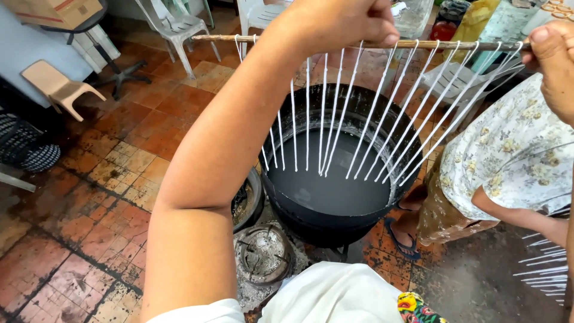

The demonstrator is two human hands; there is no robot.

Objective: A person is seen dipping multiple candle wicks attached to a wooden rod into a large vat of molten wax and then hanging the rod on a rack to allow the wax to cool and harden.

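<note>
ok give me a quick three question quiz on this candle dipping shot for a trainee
1. True or false: both hands grip the wooden stick.
2. Where do the lower ends of the thin white candles hang? A) over the black pot of grey liquid B) on the tiled floor C) inside the white plastic chair
3. Which side of the pot is the crouching person in the floral top on?

Key
1. True: the left hand holds near the middle, the right hand holds the end.
2. A
3. The right side of the picture.
</note>
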